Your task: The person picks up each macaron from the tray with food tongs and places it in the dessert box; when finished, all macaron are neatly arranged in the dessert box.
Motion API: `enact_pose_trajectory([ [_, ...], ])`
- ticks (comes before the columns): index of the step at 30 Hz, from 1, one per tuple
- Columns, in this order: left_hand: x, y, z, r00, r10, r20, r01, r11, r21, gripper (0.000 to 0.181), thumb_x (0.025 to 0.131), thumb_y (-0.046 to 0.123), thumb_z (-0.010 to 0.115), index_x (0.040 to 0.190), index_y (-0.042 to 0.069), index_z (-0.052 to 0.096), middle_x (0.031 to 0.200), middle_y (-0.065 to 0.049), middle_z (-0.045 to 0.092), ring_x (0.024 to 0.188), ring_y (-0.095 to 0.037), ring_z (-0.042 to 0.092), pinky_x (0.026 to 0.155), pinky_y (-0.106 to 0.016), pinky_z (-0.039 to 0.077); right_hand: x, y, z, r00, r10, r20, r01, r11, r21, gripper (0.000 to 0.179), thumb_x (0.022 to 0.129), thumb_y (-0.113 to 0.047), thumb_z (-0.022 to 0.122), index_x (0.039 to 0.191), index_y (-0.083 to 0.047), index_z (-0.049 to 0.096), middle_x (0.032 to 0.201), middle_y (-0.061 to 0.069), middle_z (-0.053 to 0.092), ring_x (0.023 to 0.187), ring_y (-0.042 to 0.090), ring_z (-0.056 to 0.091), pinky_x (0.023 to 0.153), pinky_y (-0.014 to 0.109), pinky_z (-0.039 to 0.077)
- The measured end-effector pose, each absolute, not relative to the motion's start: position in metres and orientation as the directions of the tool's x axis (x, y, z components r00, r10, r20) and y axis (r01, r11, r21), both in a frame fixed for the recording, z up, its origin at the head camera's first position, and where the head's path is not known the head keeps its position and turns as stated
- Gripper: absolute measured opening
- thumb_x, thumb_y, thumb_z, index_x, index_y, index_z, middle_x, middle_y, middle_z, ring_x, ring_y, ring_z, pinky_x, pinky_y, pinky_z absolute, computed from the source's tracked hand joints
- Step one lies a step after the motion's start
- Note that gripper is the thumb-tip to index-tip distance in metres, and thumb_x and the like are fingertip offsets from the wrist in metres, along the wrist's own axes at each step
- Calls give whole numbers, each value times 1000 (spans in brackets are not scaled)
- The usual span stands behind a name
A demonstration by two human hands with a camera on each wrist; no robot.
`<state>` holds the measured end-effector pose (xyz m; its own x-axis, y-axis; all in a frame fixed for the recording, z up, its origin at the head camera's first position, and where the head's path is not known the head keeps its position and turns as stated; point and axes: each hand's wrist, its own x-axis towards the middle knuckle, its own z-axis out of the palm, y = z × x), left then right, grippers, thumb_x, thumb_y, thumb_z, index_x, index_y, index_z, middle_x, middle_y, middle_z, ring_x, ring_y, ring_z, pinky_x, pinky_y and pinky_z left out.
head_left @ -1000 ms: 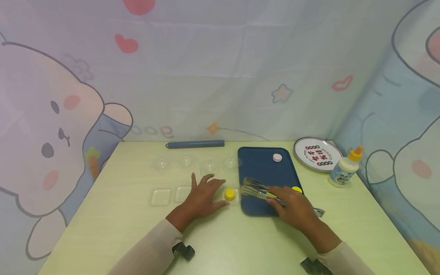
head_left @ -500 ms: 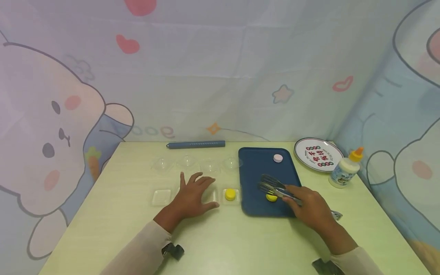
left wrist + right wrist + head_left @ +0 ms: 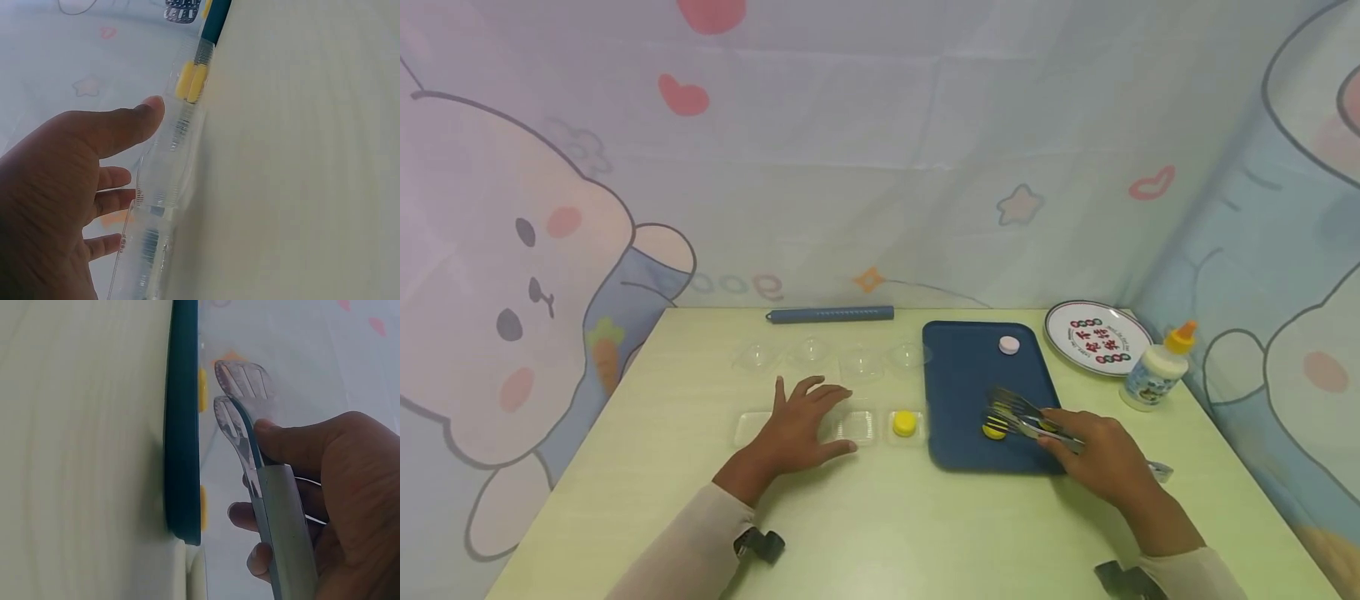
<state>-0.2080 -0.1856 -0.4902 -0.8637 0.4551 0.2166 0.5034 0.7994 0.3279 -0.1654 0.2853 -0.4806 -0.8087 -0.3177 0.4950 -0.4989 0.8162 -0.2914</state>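
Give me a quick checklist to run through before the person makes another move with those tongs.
1. Right hand grips the tongs: ok.
2. Yellow pieces on the blue tray: ok.
3. Tongs empty: ok, nothing held between the tips.
4. Tongs down on a piece: not ok, they hang above the tray.
5. Vacant clear container beside the left hand: ok.
6. Left hand touching the containers: cannot tell.

Slotted metal tongs [image 3: 289, 531], tips parted, over blue tray [image 3: 970, 367], two yellow discs [image 3: 993, 434] on it
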Motion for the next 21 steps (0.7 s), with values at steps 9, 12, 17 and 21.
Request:
enact_pose_trajectory([
  [9, -208, -189, -493, -873, 446, 198, 488, 795, 360, 74, 91, 53, 84, 153, 19, 62, 155, -4, 66, 157, -39, 44, 121, -92, 7, -168, 298, -489, -809, -331, 486, -505, 815, -285, 42, 82, -14, 94, 122, -7, 83, 108, 11, 86, 93, 35, 83, 78, 54, 64],
  [12, -209, -190, -494, -873, 447, 194, 487, 791, 370, 73, 91, 51, 84, 152, 18, 62, 155, -4, 66, 157, -39, 44, 121, -92, 6, -169, 301, -491, -811, -336, 479, -507, 811, -290, 42, 82, -15, 95, 122, -8, 83, 109, 11, 86, 94, 34, 82, 79, 54, 64],
  [17, -209, -190, -495, -875, 444, 191, 483, 792, 373, 73, 91, 50, 85, 153, 19, 62, 155, -3, 66, 158, -38, 43, 122, -92, 5, -171, 302, -494, -817, -339, 467, -506, 810, -298, 41, 83, -15, 95, 122, -10, 83, 110, 10, 85, 96, 34, 83, 82, 55, 64],
  [21, -210, -190, -495, -873, 447, 195, 487, 791, 371, 74, 91, 51, 85, 153, 19, 62, 156, -3, 65, 158, -38, 43, 122, -91, 4, -170, 302, -494, -817, -337, 467, -505, 810, -299, 41, 83, -15, 95, 122, -9, 83, 111, 10, 85, 97, 35, 83, 82, 55, 64],
])
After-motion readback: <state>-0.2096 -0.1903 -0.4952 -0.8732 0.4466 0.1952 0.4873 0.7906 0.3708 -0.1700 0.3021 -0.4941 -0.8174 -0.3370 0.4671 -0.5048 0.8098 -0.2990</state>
